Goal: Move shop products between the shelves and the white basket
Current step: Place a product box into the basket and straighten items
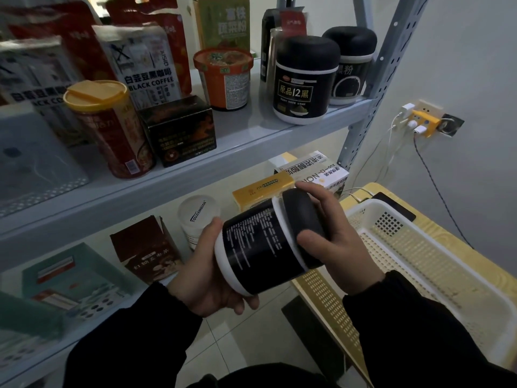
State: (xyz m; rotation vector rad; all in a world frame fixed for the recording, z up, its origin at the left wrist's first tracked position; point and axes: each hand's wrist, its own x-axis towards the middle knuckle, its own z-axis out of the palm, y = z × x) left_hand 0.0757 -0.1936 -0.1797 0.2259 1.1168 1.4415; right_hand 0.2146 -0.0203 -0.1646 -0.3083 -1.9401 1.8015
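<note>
I hold a black jar [257, 247] with white bands and a black lid, tilted on its side, in front of the lower shelf. My left hand [207, 273] cups its base from below. My right hand [333, 242] grips the lid end. The white basket [436, 264] sits on a yellow table to the right, just beyond my right hand, and looks empty. Two matching black jars [305, 79] stand on the upper shelf [246, 141] at the right.
The upper shelf also carries a red can with a yellow lid [112, 130], a dark box [181, 130], an orange noodle cup [223, 79] and coffee bags. On the lower shelf are a white-lidded tub [198, 217], a brown carton [145, 247] and yellow boxes [263, 189]. A wall socket with cables [422, 121] lies right.
</note>
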